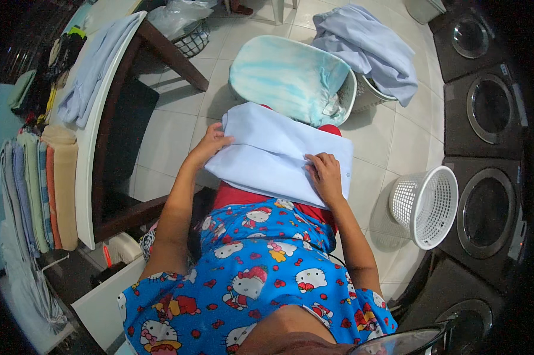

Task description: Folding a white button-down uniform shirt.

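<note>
A pale blue folded cloth [284, 146] lies across my lap, over red trousers [238, 195]. It has a crease running through its middle and what looks like a small button near its right edge. At the cloth's left edge is my left hand [210, 145], thumb over the top and fingers at the border. My right hand [325, 176] rests on the right part of the cloth, fingers bent and fingertips touching the fabric near the crease. Whether these fingertips pinch the fabric is unclear.
Ahead stands a basket draped with tie-dyed cloth [284, 75], beside a basket heaped with pale blue laundry [369, 49]. A white perforated basket [435, 208] sits right, by front-loading machines [488, 208]. Folded towels [62, 191] and pale blue clothing [98, 66] lie on the left table [86, 195].
</note>
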`<state>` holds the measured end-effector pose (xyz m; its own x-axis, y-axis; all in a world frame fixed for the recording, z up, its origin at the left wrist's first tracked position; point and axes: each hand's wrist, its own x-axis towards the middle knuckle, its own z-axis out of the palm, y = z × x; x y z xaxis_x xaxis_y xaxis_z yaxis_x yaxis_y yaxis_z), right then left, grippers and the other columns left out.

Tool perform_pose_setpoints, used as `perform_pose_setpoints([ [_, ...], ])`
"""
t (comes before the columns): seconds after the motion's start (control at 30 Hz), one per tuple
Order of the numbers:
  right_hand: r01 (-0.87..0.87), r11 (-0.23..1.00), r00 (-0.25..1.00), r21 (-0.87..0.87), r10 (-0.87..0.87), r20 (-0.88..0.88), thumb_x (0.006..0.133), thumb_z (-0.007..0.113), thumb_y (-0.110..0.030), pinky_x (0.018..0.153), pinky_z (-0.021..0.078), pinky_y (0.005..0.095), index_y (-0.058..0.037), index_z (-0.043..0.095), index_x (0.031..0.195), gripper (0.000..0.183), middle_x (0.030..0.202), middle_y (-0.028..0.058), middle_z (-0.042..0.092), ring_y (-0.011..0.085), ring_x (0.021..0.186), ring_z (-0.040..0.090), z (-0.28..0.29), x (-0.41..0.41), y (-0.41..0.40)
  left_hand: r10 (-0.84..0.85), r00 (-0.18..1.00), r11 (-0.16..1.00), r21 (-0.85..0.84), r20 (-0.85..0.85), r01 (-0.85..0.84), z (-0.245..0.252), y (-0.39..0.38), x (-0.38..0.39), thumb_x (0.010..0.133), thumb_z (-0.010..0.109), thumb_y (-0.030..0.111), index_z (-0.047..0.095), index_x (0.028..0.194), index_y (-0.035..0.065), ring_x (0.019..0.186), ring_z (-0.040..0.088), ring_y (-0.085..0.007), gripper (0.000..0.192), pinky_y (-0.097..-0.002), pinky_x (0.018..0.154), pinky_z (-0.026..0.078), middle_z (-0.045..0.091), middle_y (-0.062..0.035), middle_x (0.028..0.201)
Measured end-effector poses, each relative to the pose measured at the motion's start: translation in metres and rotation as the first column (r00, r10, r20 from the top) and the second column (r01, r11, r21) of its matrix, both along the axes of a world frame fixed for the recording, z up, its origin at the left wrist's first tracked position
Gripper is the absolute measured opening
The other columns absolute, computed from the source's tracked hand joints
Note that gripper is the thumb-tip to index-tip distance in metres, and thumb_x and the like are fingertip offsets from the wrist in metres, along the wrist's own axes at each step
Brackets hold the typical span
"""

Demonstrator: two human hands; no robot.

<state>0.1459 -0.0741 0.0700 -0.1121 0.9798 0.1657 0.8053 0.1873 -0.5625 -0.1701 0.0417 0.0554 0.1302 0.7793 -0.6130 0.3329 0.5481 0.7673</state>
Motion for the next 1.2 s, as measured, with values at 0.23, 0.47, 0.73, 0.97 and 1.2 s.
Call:
perform_pose_setpoints([
  [0.23,-0.112,0.991,0.991,0.079,0.117,-0.062,0.071,0.060,-0.006,0.074,0.0381,0.0355,-0.0089,0.059,0.089,0.018,0.090,0.0064,0.055,0.0252,0.085,0.050,-0.006,0.007,0.001,-0.122,0.991,0.992,0.024,0.047,0.121,0.022,-0.017,-0.006,0.066,0.073,0.017,0.033,0.123,-0.0020,0.097,0.050,-0.0209,0.072,-0.0290,0.083,0.041,0.050,-0.0153,0.104],
  [0.47,-0.096,0.995,0.991,0.030,0.098,-0.087,0.073,0.061,-0.008,0.075,0.0375,0.0354,-0.0089,0.058,0.091,0.018,0.093,0.0063,0.056,0.0252,0.087,0.050,-0.011,0.008,0.001,-0.004,0.995,1.000,0.029,0.096,0.001,0.031,-0.048,-0.025,0.071,0.067,0.009,0.052,0.102,0.0019,0.081,0.053,-0.0124,0.035,-0.0228,0.068,0.042,0.056,-0.0049,0.086],
  [0.73,-0.020,0.993,0.976,0.113,0.044,-0.213,0.075,0.060,-0.006,0.077,0.0376,0.0360,-0.0070,0.056,0.090,0.016,0.092,0.0078,0.056,0.0261,0.088,0.051,-0.011,0.008,-0.001,-0.025,0.976,0.722,0.672,-0.217,0.168,0.086,-0.061,-0.017,0.078,0.057,0.007,0.056,0.086,0.0032,0.074,0.053,-0.0143,0.009,-0.0244,0.064,0.041,0.055,-0.0053,0.083],
  [0.97,0.311,0.948,0.950,0.065,-0.313,0.024,0.078,0.058,-0.016,0.088,0.0350,0.0393,-0.0076,0.051,0.111,0.035,0.112,0.0128,0.051,0.0285,0.107,0.046,-0.012,0.021,-0.004,-0.066,0.823,0.776,0.489,-0.564,0.397,0.044,-0.014,0.013,0.078,0.055,0.005,0.056,0.095,0.0041,0.084,0.054,-0.0197,0.018,-0.0265,0.071,0.043,0.055,-0.0078,0.092],
  [1.2,0.433,0.568,0.432,-0.700,-0.813,-0.392,0.080,0.059,-0.029,0.092,0.0368,0.0350,0.0009,0.039,0.122,0.056,0.118,0.0152,0.048,0.0246,0.108,0.048,-0.033,0.071,-0.051,-0.150,0.983,0.873,0.453,-0.106,0.182,0.071,-0.032,0.050,0.082,0.055,0.015,0.050,0.111,0.0065,0.101,0.049,-0.0203,0.031,-0.0329,0.075,0.046,0.049,-0.0077,0.114],
])
